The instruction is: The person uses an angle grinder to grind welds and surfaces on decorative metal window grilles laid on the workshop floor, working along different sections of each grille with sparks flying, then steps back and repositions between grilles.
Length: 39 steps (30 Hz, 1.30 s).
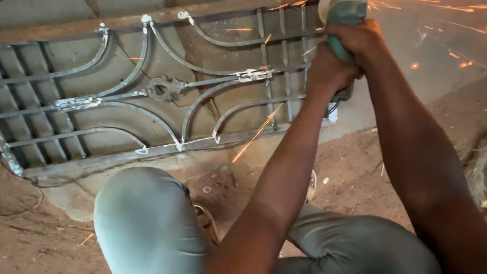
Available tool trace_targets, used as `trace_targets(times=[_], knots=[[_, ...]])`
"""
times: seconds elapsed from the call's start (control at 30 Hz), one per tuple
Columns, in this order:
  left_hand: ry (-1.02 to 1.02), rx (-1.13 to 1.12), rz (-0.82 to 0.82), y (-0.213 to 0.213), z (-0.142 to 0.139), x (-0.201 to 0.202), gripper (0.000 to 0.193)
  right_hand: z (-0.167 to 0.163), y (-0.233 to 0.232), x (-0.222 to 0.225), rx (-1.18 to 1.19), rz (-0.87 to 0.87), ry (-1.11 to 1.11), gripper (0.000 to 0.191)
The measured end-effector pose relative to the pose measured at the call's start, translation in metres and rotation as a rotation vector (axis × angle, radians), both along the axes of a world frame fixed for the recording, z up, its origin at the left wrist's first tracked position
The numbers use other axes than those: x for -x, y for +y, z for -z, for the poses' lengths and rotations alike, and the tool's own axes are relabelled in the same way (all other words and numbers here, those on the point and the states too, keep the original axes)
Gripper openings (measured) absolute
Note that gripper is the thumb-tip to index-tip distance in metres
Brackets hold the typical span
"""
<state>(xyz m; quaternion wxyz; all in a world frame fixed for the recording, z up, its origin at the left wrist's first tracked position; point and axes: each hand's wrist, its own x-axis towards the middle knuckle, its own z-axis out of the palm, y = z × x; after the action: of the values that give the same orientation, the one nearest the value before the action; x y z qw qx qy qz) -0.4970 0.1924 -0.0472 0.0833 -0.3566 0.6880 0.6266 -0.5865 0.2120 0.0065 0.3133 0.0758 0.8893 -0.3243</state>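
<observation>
Head view: both the left hand point(328, 71) and right hand point(357, 40) have fingers wrapped tight around a green grinder point(345, 15). Sparks point(256, 134) fly below the fingers, over the metal grille point(162, 89).

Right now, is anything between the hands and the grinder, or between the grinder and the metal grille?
Nothing visible. Both hands, left and right, wrap the green grinder directly. It sits at the right end of the metal grille, sparks flying; the contact spot itself is hidden behind the hands.
</observation>
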Motion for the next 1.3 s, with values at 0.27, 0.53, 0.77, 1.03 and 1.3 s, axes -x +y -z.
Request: trace_targets(times=[0.27,0.53,0.77,1.03,1.3], knots=[[-0.031,-0.065,0.017,-0.012,-0.009,-0.008,0.100,-0.002,-0.006,-0.007,0.087,0.052,-0.024,0.052],[-0.001,-0.037,-0.028,-0.005,-0.007,-0.008,0.107,-0.002,-0.001,-0.005,-0.018,-0.029,0.003,0.059],[-0.109,-0.024,0.023,-0.007,-0.015,-0.009,0.106,-0.006,-0.005,-0.008,-0.114,-0.011,-0.115,0.046],[0.030,-0.110,-0.087,-0.008,-0.009,-0.016,0.107,-0.015,-0.016,-0.012,-0.113,0.014,-0.082,0.050],[-0.101,-0.051,-0.074,-0.010,-0.002,-0.024,0.104,-0.012,-0.020,-0.022,-0.022,-0.160,-0.009,0.058]])
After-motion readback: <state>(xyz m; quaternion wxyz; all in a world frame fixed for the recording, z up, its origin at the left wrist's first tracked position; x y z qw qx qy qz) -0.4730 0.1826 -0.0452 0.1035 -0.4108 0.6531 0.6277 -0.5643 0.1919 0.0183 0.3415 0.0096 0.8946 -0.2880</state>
